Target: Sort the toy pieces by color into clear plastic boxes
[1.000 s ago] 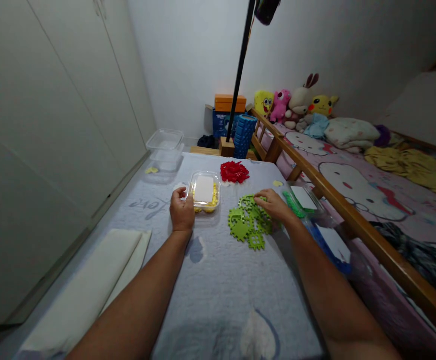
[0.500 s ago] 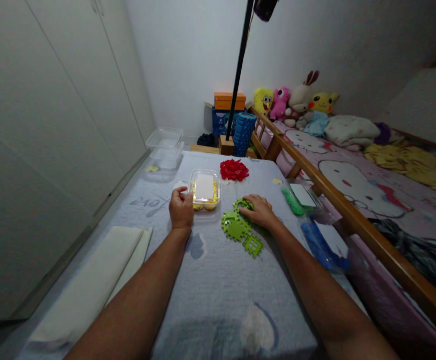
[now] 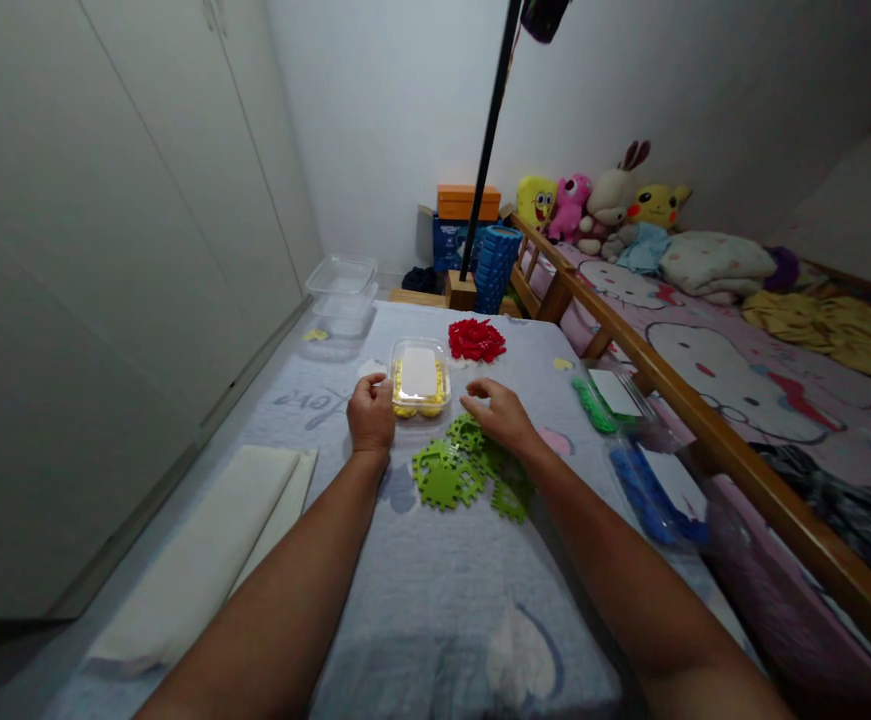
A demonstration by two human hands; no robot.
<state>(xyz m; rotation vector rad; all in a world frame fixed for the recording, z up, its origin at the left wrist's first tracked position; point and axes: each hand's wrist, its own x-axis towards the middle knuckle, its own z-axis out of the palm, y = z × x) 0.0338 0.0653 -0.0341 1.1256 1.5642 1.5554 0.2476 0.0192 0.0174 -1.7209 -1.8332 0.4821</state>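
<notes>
Fingers (image 3: 484, 388) of the right hand (image 3: 501, 412) are hovering, loosely parted, just right of a clear box (image 3: 420, 385) holding yellow pieces (image 3: 407, 411), while green notched pieces (image 3: 441, 487) are lying nearer than the box. The left hand (image 3: 371, 415) is resting curled by the box's left edge, grip unclear. Gathering green pieces is probably the step; the next move is likely calling for a right-hand grasp.
</notes>
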